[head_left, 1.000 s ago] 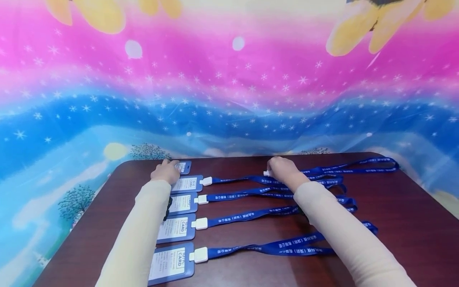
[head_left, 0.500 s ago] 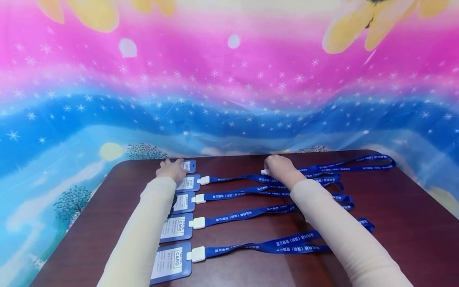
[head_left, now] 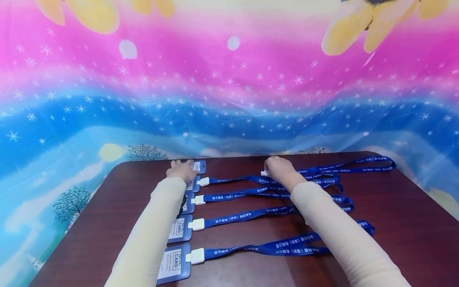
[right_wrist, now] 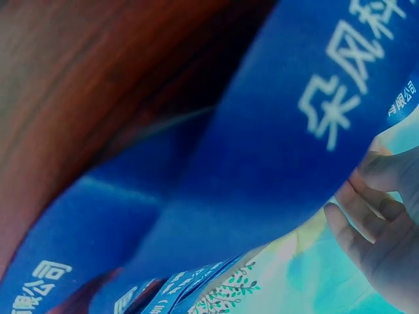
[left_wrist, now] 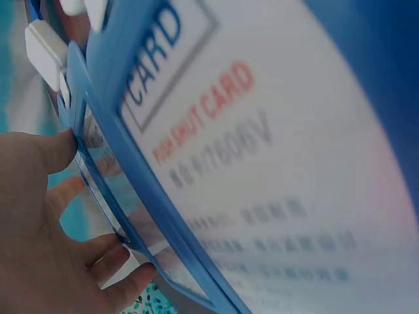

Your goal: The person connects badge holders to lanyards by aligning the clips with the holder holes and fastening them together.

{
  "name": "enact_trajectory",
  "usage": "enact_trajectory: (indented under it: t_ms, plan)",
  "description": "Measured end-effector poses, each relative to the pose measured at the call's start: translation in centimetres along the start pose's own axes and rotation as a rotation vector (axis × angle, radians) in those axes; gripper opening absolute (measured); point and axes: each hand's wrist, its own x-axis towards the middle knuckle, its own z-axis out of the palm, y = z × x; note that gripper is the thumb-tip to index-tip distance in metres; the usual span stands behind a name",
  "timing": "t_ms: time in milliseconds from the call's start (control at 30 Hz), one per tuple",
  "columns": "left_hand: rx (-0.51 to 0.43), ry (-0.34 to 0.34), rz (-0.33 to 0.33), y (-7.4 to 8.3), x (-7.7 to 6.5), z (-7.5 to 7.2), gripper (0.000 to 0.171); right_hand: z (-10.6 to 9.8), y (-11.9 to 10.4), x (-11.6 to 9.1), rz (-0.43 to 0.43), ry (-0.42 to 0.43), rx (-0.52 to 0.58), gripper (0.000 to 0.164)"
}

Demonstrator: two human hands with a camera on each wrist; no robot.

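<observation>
My left hand (head_left: 181,170) lies over the left part of the farthest badge holder (head_left: 199,166), a blue-framed ID card sleeve with its slotted end showing. In the left wrist view, thumb and bent fingers of that hand (left_wrist: 52,216) meet a row of badge edges, and a nearer badge (left_wrist: 262,196) fills much of the picture. My right hand (head_left: 279,169) grips the farthest blue lanyard (head_left: 358,165) by its clip end, the white clip (head_left: 264,173) poking out left of the fingers. Between this badge and clip there is a gap.
Nearer rows hold several badges, the front one (head_left: 173,263) among them, joined by white clips (head_left: 197,256) to blue lanyards (head_left: 236,217) stretching right. They lie on a dark red-brown table (head_left: 401,247). A colourful printed cloth (head_left: 222,91) hangs behind the far edge.
My left hand has slid right with the far badge holder, bringing it nearer the white clip. The right hand stays almost in place with the lanyard.
</observation>
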Motion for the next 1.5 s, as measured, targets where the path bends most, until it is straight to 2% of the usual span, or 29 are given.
enact_trajectory:
  t_ms: [200, 267, 400, 633, 833, 1033, 1233, 1500]
  plan:
    - [-0.126, 0.0, -0.026, 0.7, -0.3, -0.2, 0.056, -0.2, -0.1, 0.2, 0.004, -0.004, -0.008, 0.006]
    - [-0.135, 0.004, -0.022, 0.9, -0.4, -0.3, 0.054, -0.2, -0.1, 0.2, -0.003, -0.016, -0.014, 0.007]
    - [-0.108, 0.025, 0.008, 0.9, -0.5, -0.2, 0.051, -0.3, -0.1, 0.1, -0.022, -0.051, -0.023, 0.008]
    - [-0.022, 0.059, 0.055, 0.3, 0.4, 0.5, 0.051, -0.7, -0.7, 0.4, -0.057, -0.096, 0.011, 0.009]
    - [0.027, 0.045, 0.071, 0.1, 0.3, 0.3, 0.053, -0.3, -3.1, 1.9, -0.08, -0.105, -0.005, 0.013]
    - [0.01, 0.064, 0.061, 0.5, -0.2, -0.6, 0.052, -0.1, -6.2, 3.8, -0.164, -0.034, -0.067, 0.02]
    - [-0.005, 0.06, 0.036, 0.8, -0.2, -0.4, 0.052, 0.3, -8.7, 5.1, -0.198, -0.001, -0.171, 0.014]
    - [-0.009, 0.071, 0.011, 0.9, -0.5, -0.3, 0.051, 0.9, -11.6, 6.2, -0.219, -0.008, -0.32, 0.018]
